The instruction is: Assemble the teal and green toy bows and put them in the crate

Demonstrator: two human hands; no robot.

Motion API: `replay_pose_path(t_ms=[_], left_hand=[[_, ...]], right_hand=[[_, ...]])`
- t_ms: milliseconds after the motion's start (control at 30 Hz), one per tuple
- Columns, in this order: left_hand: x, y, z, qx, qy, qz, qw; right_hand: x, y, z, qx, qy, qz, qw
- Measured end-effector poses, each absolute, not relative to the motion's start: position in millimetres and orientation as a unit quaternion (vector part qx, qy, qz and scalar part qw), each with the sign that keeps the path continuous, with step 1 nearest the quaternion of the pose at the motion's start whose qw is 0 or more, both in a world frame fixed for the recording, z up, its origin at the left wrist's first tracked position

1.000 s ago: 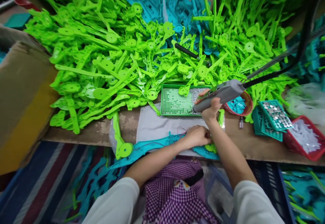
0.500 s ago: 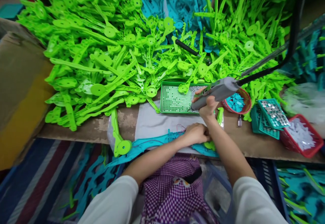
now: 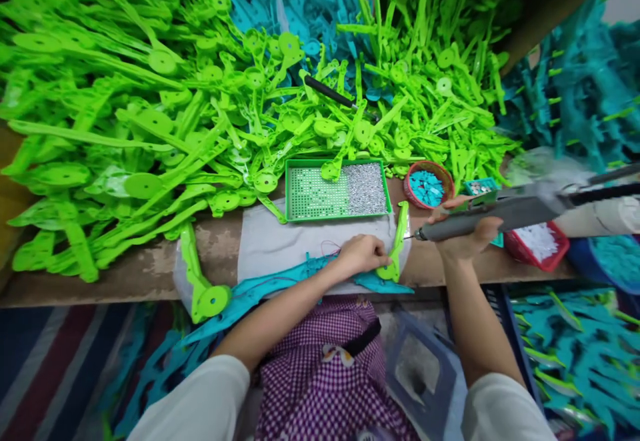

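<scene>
My right hand (image 3: 467, 227) is wrapped around a grey electric screwdriver (image 3: 515, 213), held nearly level, its thin bit pointing left. The bit's tip is just right of a small green plastic arm (image 3: 399, 244), apart from it as far as I can see. With curled fingers my left hand (image 3: 365, 254) grips the lower end of that green arm, over a long blue plastic piece (image 3: 273, 281). The blue piece lies along the table's front edge on a grey cloth (image 3: 260, 237); a thin dark-red wire runs on it. My left forearm hides part of it.
A green perforated tray (image 3: 313, 219) with small metal screws stands behind the cloth. Heaped green parts (image 3: 150, 127) fill the back. To the right are a red basket (image 3: 407, 191) of blue pieces and another red basket (image 3: 563, 244) of white pieces. A black-handled tool (image 3: 330, 91) lies on the heap.
The screwdriver in my right hand has moved from over the screw tray to the right and turned flatter, bit toward the green arm. My left hand stays at the blue piece. The view has shifted right.
</scene>
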State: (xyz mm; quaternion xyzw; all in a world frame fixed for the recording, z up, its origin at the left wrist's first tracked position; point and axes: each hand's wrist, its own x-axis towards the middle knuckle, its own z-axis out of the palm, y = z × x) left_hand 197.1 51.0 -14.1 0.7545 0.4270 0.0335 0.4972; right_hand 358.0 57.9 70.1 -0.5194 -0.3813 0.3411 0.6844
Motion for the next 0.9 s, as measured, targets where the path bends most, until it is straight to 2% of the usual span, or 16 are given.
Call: replay_pose_path(t_ms=[167, 733, 900], left_hand=[[198, 52, -12, 0.757, 0.426, 0.034, 0.494], [199, 50, -12, 0.76, 0.431, 0.037, 0.486], [198, 50, -11, 0.763, 0.426, 0.036, 0.485]], right_hand=[[365, 39, 54, -0.504, -0.396, 0.291, 0.71], [358, 47, 49, -0.499, -0.413, 0.299, 0.7], [365, 45, 30, -0.503, -0.415, 0.292, 0.7]])
